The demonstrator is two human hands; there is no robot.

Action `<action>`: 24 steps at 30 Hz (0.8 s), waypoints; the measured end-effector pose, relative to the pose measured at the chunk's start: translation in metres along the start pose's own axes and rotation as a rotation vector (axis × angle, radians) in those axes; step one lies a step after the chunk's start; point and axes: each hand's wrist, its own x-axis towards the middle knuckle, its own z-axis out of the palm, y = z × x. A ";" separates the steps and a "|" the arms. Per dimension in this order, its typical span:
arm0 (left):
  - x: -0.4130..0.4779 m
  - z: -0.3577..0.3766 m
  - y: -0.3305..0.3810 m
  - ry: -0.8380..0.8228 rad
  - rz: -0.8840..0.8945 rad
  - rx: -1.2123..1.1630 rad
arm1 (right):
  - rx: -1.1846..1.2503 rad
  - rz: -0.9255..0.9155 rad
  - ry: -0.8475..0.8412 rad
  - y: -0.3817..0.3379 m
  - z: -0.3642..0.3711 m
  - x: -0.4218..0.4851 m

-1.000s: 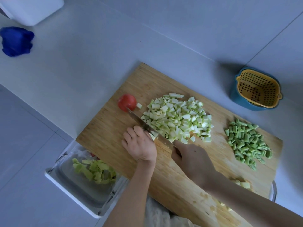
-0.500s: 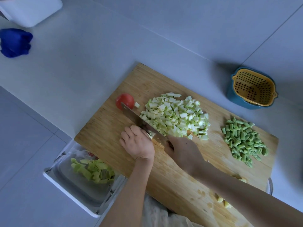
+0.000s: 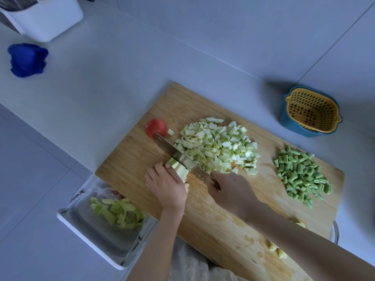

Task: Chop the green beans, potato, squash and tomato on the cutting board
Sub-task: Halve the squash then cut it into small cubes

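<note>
Two hands are at work on the wooden cutting board (image 3: 205,222), which lies slantwise on the pale worktop (image 3: 101,78). My left hand (image 3: 166,187) is curled over the uncut end of the squash (image 3: 179,169), fingertips tucked, holding it down on the board. My right hand (image 3: 231,191) is wrapped round the handle of the knife (image 3: 168,145). Its broad blade stands against the cut face of the squash, and its tip reaches to the tomato (image 3: 155,127).

That tomato sits near the board's far left edge, with one stray cube of squash just beside it. Beyond the blade, in the middle of the board, lies a big heap of diced squash (image 3: 219,147), pale green and white. Well to the right of it is a separate heap of chopped green beans (image 3: 302,175). A few small yellowish potato pieces (image 3: 282,254) lie at the near edge of the board, close to my right forearm.

Off the board, a yellow perforated basket (image 3: 310,112) nests in a blue bowl (image 3: 292,126) on the worktop to the far right. A crumpled blue cloth (image 3: 27,59) and a white container (image 3: 46,19) are at the far left. At the board's near left corner a white-rimmed tray (image 3: 85,228) holds green peelings (image 3: 117,211).
</note>
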 end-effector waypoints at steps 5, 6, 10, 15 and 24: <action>-0.001 0.009 -0.003 0.040 0.020 0.105 | -0.091 -0.027 -0.076 -0.009 0.003 0.013; -0.001 0.010 -0.003 0.042 0.024 0.128 | -0.084 -0.024 -0.082 -0.010 0.004 0.014; 0.000 0.011 -0.003 0.024 0.035 0.182 | 0.010 0.019 -0.089 -0.008 -0.003 0.010; 0.001 0.010 -0.002 -0.025 0.024 0.166 | 0.011 0.026 -0.046 -0.014 -0.017 -0.008; 0.001 0.010 -0.003 0.008 0.079 0.159 | -0.114 0.022 -0.101 -0.021 -0.006 0.013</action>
